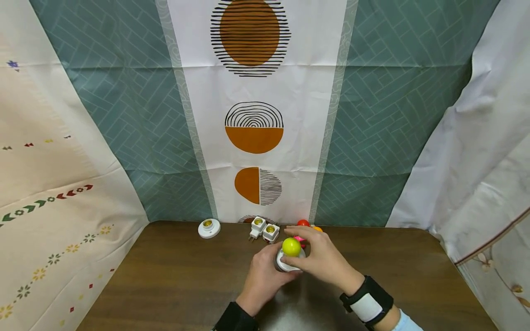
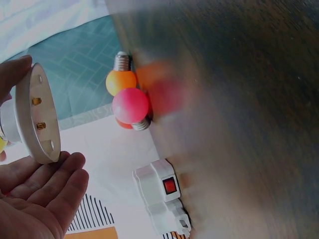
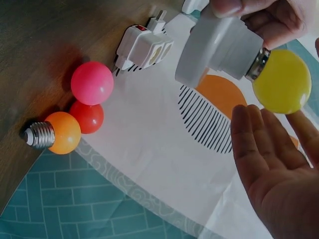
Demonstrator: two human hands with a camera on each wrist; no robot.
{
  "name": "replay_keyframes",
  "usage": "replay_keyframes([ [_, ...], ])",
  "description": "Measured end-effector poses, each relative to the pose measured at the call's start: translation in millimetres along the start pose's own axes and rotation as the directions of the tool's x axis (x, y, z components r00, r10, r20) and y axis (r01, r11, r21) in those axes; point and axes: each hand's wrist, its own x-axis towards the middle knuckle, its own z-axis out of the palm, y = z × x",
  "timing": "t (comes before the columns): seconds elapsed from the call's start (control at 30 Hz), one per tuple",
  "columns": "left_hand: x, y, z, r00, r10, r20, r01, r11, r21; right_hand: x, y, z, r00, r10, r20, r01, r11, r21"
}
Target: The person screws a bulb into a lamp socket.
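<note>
My left hand (image 1: 264, 272) grips a white round lamp holder (image 3: 197, 52) by its base, tilted above the table. Two brass screws show on its underside in the left wrist view. A yellow light bulb (image 1: 291, 247) stands in the socket, with part of its metal cap visible in the right wrist view. Around that bulb my right hand (image 1: 324, 258) is spread, its fingers fairly straight and a fingertip at the glass. Beyond the hands lie a pink bulb (image 3: 92, 83), a red bulb (image 3: 88, 118) and an orange bulb (image 3: 66, 133).
Another white round lamp holder (image 1: 209, 228) sits at the back left of the brown table (image 1: 182, 280). Two white plug-in sockets (image 1: 271, 233) stand near the back edge, one showing a red switch (image 2: 170, 185). A patterned curtain (image 1: 269, 92) hangs behind.
</note>
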Motion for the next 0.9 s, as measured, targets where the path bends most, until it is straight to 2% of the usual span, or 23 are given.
replay_keyframes([
  [0.2,-1.2,1.8,0.0,0.999,-0.032,0.026,0.032,0.999,-0.004,-0.4,0.7,-4.1,0.997,-0.051,0.062,0.049,0.999,0.02],
  [0.4,-0.4,3.1,0.4,0.998,-0.045,0.042,0.045,0.999,0.009,-0.5,1.1,-6.1,0.992,-0.046,0.118,0.034,0.994,0.108],
  [0.63,-0.7,0.6,1.5,0.999,-0.027,0.022,0.027,1.0,0.006,0.4,1.2,-4.7,0.994,-0.035,0.1,0.021,0.989,0.147],
  [0.9,-0.6,0.3,1.1,1.0,-0.025,0.019,0.025,1.0,0.014,1.1,1.1,-4.4,0.999,0.0,0.043,-0.004,0.996,0.09],
])
